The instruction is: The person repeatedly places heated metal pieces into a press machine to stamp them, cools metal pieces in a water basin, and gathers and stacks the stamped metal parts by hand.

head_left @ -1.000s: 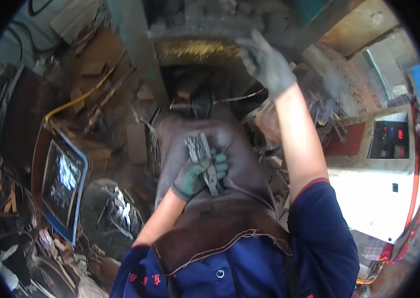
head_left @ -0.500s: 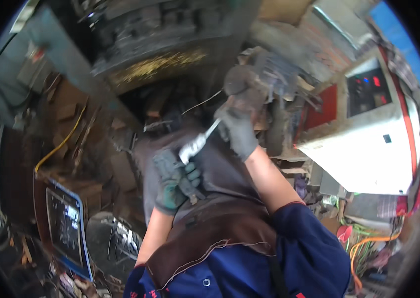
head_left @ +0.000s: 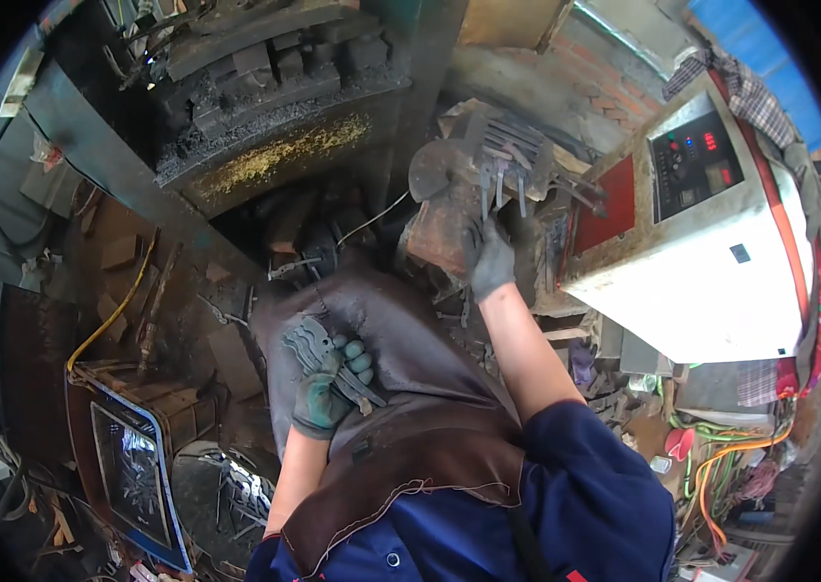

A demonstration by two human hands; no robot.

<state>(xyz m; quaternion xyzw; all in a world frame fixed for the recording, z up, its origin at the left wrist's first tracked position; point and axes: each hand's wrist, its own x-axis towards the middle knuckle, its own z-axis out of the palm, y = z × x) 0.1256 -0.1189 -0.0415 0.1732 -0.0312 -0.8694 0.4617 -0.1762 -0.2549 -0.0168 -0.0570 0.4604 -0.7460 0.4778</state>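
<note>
My left hand point(head_left: 328, 388), in a green and grey work glove, is closed around a stack of flat grey metal pieces point(head_left: 311, 341) with wavy ends, above my apron-covered lap. My right hand point(head_left: 491, 260), in a grey glove, reaches forward to the near ends of thin metal strips point(head_left: 500, 184). These stick out from a slotted metal holder point(head_left: 512, 141). Its fingers seem to close on the end of one strip, though the fingertips are partly hidden. Just left of this hand sits a reddish-brown block point(head_left: 441, 233), with a dark round disc point(head_left: 432, 170) above it.
At the right stands a white machine cabinet point(head_left: 692, 291) with a lit control panel point(head_left: 696, 165). A dark metal frame point(head_left: 284, 121) bearing blocks and yellow shavings stands ahead. On the left are a blue-edged screen-like panel point(head_left: 134, 475) and a round stool-like top point(head_left: 207, 504) with metal pieces.
My right hand has moved forward and slightly right, from above my lap to the strips. The pale metal piece it held between my hands no longer shows there. My left hand still grips its stack.
</note>
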